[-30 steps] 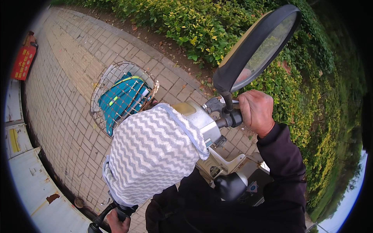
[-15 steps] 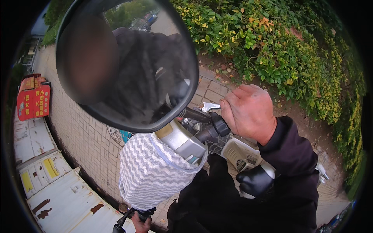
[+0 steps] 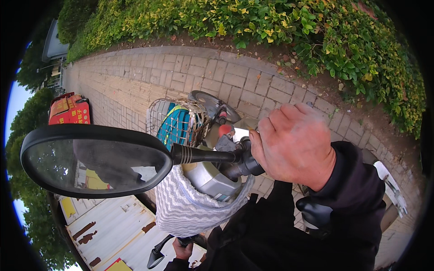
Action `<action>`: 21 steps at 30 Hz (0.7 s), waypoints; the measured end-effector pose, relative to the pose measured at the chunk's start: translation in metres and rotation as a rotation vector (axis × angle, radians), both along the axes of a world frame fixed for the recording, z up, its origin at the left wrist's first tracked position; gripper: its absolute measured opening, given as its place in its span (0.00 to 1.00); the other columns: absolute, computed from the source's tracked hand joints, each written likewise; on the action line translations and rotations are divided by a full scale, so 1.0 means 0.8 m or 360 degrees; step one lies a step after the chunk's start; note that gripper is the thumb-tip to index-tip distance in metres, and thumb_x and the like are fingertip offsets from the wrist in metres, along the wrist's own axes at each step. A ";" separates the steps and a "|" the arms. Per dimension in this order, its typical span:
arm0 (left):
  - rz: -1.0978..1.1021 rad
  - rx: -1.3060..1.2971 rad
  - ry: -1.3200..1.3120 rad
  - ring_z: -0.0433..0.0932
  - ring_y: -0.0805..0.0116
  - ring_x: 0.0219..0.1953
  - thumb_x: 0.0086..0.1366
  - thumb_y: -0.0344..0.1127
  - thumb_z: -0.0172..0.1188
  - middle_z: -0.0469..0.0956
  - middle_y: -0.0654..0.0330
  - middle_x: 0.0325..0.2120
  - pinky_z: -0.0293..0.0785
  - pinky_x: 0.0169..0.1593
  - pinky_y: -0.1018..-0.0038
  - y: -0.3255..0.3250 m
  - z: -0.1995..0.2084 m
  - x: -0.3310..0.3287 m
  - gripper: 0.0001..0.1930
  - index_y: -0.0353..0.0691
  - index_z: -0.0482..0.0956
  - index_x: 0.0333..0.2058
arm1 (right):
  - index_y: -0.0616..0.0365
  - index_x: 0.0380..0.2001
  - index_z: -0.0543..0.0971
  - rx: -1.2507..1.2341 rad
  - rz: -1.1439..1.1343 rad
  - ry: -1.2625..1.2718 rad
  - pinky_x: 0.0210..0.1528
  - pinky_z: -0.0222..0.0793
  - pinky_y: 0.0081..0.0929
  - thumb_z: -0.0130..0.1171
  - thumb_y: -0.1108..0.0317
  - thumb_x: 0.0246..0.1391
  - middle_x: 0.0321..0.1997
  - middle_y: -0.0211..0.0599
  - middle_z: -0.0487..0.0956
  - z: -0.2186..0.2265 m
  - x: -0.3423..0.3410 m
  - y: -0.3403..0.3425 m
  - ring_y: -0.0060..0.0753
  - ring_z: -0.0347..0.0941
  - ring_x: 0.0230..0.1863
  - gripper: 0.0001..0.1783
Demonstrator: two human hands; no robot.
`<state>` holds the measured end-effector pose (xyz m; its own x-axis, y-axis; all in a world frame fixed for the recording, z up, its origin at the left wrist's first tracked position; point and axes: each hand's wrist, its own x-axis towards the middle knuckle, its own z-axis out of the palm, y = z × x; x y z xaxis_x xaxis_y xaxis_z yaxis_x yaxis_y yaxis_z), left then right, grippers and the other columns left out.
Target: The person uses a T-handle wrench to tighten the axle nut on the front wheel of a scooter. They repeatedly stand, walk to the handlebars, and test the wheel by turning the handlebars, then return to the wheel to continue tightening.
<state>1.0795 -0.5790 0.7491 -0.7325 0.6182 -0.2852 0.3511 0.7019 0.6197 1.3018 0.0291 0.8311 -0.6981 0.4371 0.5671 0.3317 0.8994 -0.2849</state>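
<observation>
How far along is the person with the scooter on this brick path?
Done: both hands are on the bar, with the right hand closed on the right grip and the left hand on the left grip. A teal bag sits in the front basket. In hand: holding the bar over the brick path. Left: I cannot tell whether the scooter rolls or stands.

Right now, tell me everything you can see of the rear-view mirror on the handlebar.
The rear-view mirror is a rounded oval with a black, plastic-looking shell and a glass face turned toward the camera, showing a dim, dark reflection. A black stem runs from its right end to the handlebar, joining it just left of the right hand that grips the bar. The mirror lies roughly level, above a white zigzag-patterned cloth. No hand touches the mirror itself.
</observation>
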 end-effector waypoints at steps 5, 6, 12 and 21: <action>0.0030 -0.0125 -0.0058 0.84 0.66 0.43 0.59 0.31 0.69 0.86 0.54 0.39 0.77 0.49 0.68 -0.009 0.004 -0.004 0.17 0.34 0.80 0.46 | 0.59 0.21 0.81 0.0052 -0.0022 0.0035 0.28 0.65 0.35 0.65 0.61 0.51 0.19 0.33 0.74 -0.001 -0.004 0.004 0.35 0.72 0.25 0.13; 0.0026 -0.0143 -0.0028 0.84 0.65 0.43 0.58 0.32 0.69 0.86 0.53 0.39 0.77 0.49 0.68 -0.008 0.005 -0.004 0.17 0.34 0.80 0.46 | 0.59 0.21 0.81 0.0074 -0.0035 0.0047 0.28 0.65 0.35 0.65 0.61 0.50 0.19 0.33 0.74 -0.001 -0.006 0.005 0.35 0.72 0.25 0.13; -0.0092 -0.0001 0.0188 0.86 0.55 0.39 0.55 0.34 0.69 0.85 0.50 0.36 0.79 0.45 0.65 0.019 0.006 0.004 0.18 0.35 0.79 0.44 | 0.57 0.18 0.78 0.0102 -0.0027 -0.0004 0.29 0.69 0.38 0.65 0.62 0.51 0.19 0.37 0.75 0.006 -0.014 0.006 0.41 0.74 0.25 0.14; -0.0173 -0.0007 0.0299 0.81 0.39 0.35 0.48 0.32 0.70 0.80 0.45 0.32 0.77 0.38 0.59 0.043 0.030 0.009 0.21 0.36 0.77 0.43 | 0.61 0.25 0.76 0.0157 0.0002 -0.0222 0.31 0.67 0.46 0.50 0.67 0.65 0.24 0.48 0.75 0.027 -0.026 -0.016 0.55 0.73 0.28 0.15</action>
<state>1.0868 -0.5445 0.7732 -0.7023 0.6953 -0.1527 0.5340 0.6563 0.5330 1.2809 0.0160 0.8524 -0.7736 0.3829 0.5048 0.3606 0.9212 -0.1461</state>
